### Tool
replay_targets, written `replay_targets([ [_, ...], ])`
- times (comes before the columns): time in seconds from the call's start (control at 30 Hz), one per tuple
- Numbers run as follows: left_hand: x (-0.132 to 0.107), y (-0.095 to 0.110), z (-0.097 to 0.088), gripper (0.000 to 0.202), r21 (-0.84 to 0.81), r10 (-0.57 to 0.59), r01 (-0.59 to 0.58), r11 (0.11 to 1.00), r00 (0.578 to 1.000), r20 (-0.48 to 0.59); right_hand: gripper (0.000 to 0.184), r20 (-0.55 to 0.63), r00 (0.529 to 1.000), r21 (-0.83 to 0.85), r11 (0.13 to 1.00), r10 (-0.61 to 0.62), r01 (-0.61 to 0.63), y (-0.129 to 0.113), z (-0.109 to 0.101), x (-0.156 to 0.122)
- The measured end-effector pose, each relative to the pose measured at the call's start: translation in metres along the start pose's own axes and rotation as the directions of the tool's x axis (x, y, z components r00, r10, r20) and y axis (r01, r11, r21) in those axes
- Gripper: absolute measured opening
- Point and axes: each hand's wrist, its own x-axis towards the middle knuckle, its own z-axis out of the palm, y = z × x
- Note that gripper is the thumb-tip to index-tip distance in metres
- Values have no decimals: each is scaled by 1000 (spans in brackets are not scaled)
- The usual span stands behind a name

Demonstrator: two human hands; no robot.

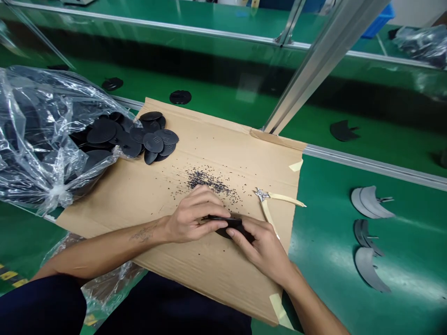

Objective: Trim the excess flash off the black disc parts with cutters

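Low in the frame's centre, the left hand (190,218) and right hand (261,246) pinch one black disc (228,224) between their fingers, edge-on above the cardboard sheet (146,195), probably so trimmings collect there beside the cutters (268,201).

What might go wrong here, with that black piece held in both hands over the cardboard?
1. The left hand and right hand pinch one thin black disc by the fingertips; it could slip.
2. The cutters lie close beside the right hand and could be knocked.
3. The black crumbs could scatter off the cardboard.
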Motion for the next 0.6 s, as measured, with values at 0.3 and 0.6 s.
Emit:
replay_targets([
  [0.3, -3, -1, 5, 15, 21, -21, 22, 1000, 999, -45, 39, 6, 1000, 10, 1000, -27, 26, -5, 0, -3],
  [0.6, 4, -19, 11, 33, 26, 46, -51, 998, 987, 151, 28, -114, 969, -61, 975, -219, 213, 24, -2, 1],
])
